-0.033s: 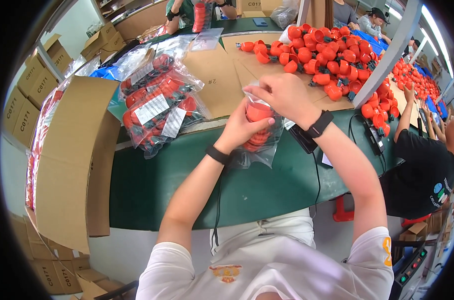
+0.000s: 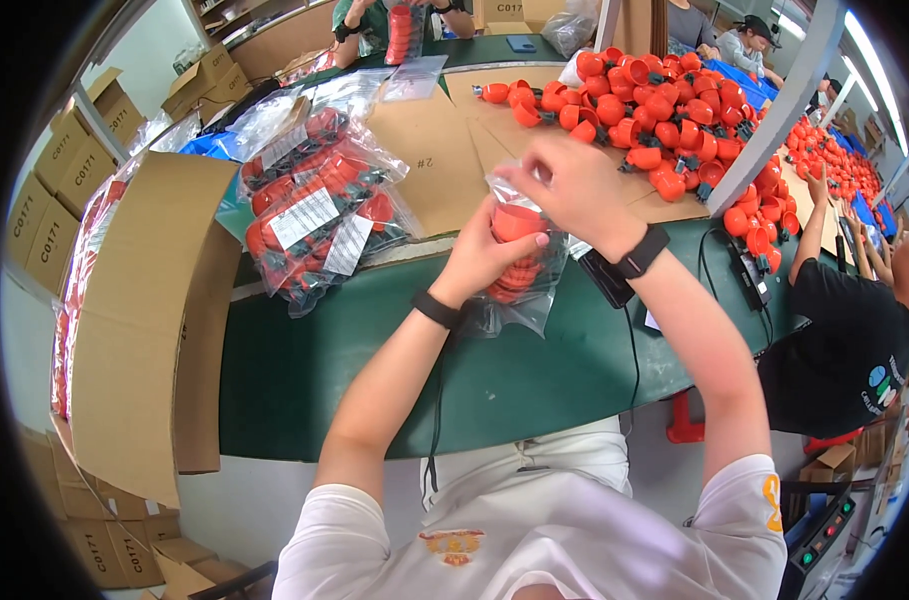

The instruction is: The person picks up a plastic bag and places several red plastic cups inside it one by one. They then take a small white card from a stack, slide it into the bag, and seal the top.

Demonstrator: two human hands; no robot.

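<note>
Upright between my hands is a clear plastic bag (image 2: 522, 312) with a stack of nested red plastic cups (image 2: 515, 222) inside. My left hand (image 2: 486, 252) is wrapped round the bag and the stack, its thumb across the front of the top cup. At the bag's upper end, my right hand (image 2: 574, 195) is closed with curled fingers on the plastic; its fingertips are slightly blurred. To the left lie filled clear bags (image 2: 324, 190) of red cups with dark green parts, with white labels on them. A big heap of loose red cups (image 2: 664, 115) lies beyond my right hand.
An open cardboard box (image 2: 139, 330) stands at the left end of the green table (image 2: 324, 390). A black device (image 2: 606, 278) with a cable lies by my right wrist. A grey post (image 2: 784, 110) rises at the right. Co-workers sit across and to the right.
My right hand has shifted very slightly at the top of the bag. My left hand and the stack of cups stay in place.
</note>
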